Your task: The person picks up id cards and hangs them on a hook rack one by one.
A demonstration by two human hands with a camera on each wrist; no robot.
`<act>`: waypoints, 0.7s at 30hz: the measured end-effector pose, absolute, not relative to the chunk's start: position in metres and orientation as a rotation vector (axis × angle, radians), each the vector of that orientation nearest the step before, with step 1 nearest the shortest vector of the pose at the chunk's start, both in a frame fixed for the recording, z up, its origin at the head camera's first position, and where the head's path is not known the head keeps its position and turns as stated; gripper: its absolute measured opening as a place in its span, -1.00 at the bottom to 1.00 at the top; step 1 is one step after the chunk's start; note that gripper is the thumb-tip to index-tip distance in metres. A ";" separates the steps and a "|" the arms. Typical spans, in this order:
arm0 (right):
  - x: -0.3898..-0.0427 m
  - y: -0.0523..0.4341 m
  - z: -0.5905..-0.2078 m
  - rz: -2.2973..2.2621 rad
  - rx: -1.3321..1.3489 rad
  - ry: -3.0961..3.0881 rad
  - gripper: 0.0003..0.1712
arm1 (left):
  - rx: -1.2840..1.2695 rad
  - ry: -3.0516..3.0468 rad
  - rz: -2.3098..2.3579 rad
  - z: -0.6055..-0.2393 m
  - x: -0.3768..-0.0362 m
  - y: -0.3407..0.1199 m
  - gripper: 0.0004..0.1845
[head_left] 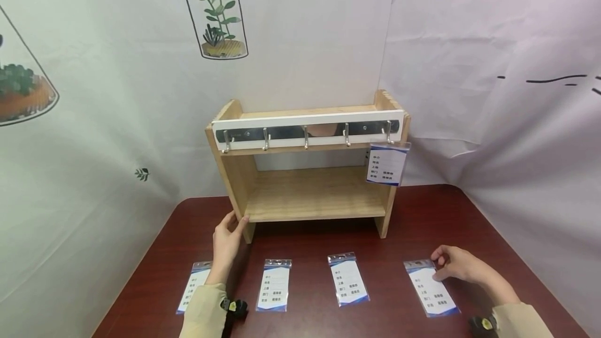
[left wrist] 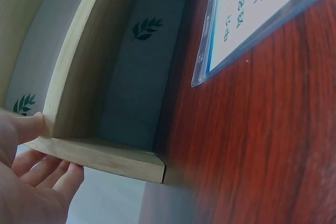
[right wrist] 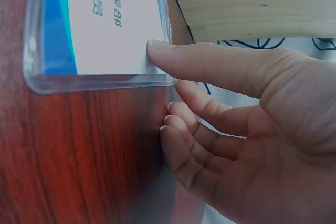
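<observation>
My left hand (head_left: 226, 244) grips the lower left side panel of a small wooden shelf (head_left: 315, 192), thumb at the front and fingers on the panel's outer face (left wrist: 105, 158). At the table's right, my right hand (head_left: 462, 266) pinches the edge of a clear-sleeved name badge (head_left: 431, 291) near its top right corner. Its thumb lies over the printed face (right wrist: 118, 40), and the index fingertip is right at the edge. Another name badge (head_left: 387, 163) hangs from the rightmost hook of the hook rail (head_left: 281, 133) on the shelf's front.
Two more badges, a left-centre badge (head_left: 273, 286) and a centre badge (head_left: 348, 279), lie on the dark red table (head_left: 310, 322). A further badge (head_left: 193, 283) lies partly behind my left forearm. A white printed curtain (head_left: 305, 72) hangs behind the shelf.
</observation>
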State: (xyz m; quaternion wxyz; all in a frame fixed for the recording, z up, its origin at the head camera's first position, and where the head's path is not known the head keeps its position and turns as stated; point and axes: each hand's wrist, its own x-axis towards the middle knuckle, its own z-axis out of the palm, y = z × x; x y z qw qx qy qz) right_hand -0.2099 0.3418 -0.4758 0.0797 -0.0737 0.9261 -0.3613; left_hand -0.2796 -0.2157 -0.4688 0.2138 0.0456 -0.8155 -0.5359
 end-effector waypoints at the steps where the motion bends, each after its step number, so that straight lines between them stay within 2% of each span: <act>1: -0.210 0.342 -0.476 -1.087 -0.220 2.773 -0.55 | 0.128 -2.263 -1.493 -0.469 -0.280 -0.216 -0.44; 21: -0.206 0.344 -0.480 -1.269 -0.282 2.698 -0.51 | 0.124 -2.267 -1.510 -0.467 -0.279 -0.216 -0.43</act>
